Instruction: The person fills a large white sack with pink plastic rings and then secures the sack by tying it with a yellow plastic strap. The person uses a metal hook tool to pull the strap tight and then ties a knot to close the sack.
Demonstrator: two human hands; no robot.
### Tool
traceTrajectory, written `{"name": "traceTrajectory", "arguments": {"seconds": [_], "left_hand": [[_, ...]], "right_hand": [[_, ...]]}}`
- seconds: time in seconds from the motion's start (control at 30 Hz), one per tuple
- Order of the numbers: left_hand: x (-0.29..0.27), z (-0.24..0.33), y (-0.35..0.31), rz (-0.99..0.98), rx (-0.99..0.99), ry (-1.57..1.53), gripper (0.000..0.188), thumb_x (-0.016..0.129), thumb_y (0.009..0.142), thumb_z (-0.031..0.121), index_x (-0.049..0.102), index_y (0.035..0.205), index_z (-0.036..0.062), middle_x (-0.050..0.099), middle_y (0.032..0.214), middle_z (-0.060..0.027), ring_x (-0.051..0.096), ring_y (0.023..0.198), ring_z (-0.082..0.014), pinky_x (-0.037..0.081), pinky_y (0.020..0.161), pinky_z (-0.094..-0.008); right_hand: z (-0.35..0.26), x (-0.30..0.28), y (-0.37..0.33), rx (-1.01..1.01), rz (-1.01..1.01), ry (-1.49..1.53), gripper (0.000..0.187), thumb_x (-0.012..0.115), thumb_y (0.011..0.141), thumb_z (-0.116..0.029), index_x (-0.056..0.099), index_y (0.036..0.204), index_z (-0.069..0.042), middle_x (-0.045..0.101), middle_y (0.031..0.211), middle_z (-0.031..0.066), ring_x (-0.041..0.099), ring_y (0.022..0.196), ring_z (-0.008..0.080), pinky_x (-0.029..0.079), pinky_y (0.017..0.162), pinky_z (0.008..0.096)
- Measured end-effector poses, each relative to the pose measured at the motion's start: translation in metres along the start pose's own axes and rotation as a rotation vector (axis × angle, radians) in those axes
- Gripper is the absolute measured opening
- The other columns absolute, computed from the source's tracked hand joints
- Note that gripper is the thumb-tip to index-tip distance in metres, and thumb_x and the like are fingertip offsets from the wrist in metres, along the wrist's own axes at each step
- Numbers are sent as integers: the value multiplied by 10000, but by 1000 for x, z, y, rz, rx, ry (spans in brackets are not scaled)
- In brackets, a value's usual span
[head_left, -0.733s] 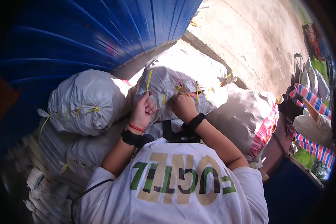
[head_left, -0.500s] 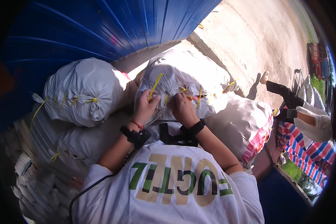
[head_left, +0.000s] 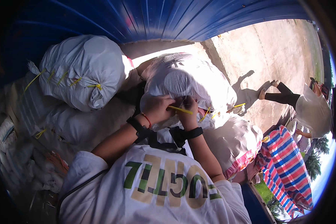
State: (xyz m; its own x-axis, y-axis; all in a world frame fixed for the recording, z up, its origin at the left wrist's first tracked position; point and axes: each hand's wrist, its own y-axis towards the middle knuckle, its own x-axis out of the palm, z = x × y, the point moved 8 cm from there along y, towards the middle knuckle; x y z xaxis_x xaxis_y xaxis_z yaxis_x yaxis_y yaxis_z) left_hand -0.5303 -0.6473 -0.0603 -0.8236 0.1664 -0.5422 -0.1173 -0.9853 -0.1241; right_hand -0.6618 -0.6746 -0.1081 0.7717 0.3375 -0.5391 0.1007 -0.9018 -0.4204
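In front of me stands a stuffed white woven sack [head_left: 198, 71], and both hands meet at its near, gathered edge. My left hand [head_left: 156, 108] is closed around a yellow plastic tie strip [head_left: 182, 109], whose free end sticks out to the right across my right hand. Close beside it, my right hand [head_left: 187, 110] has its fingers curled against the sack's edge; their tips are in shadow, so what they pinch cannot be made out. More yellow ties [head_left: 205, 114] poke from the sack's closure, to the right of my hands.
A tied white sack [head_left: 84, 71] lies left, another sack [head_left: 229, 142] right. Blue corrugated metal [head_left: 149, 18] rises beyond. Sunlit concrete ground [head_left: 257, 48] stretches far right, where a person [head_left: 313, 110] walks. A red-white-blue striped sheet [head_left: 287, 168] hangs lower right.
My left hand has moved right with the yellow strip, up against my right hand. The strip tipped from upright to nearly level. My view turned, and the person at right moved.
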Motion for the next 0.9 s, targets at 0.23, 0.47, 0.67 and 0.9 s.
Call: {"name": "traceTrajectory", "arguments": {"seconds": [0.23,0.47,0.67,0.9], "left_hand": [[-3,-14,7,13,-60,-140,205,678,708,228,658,869,103,635,802,-61,628,695,-235,484,601,-323],[16,-14,4,-275,-289,-201,203,647,745,250,615,842,75,632,744,-99,628,707,-263,478,601,-347],[34,-21,0,-349,-208,-266,226,644,748,251,600,860,60,630,753,-123,625,707,-272,465,616,-350],[26,-15,2,-380,-250,-253,285,678,743,298,587,837,45,609,710,-103,614,673,-245,455,603,-328]], "right_hand": [[-20,-38,-24,161,-269,302,156,558,843,-104,586,864,48,551,638,47,509,599,103,428,546,275],[6,-45,-52,-98,-222,-84,158,555,832,-108,603,903,24,607,670,107,599,621,165,454,569,327],[18,-16,-27,83,-93,322,132,541,797,-87,575,856,26,593,675,157,609,654,261,463,610,343],[-48,-61,-31,-403,183,-313,147,595,812,-74,582,934,6,594,768,163,601,642,284,465,591,318]]}}
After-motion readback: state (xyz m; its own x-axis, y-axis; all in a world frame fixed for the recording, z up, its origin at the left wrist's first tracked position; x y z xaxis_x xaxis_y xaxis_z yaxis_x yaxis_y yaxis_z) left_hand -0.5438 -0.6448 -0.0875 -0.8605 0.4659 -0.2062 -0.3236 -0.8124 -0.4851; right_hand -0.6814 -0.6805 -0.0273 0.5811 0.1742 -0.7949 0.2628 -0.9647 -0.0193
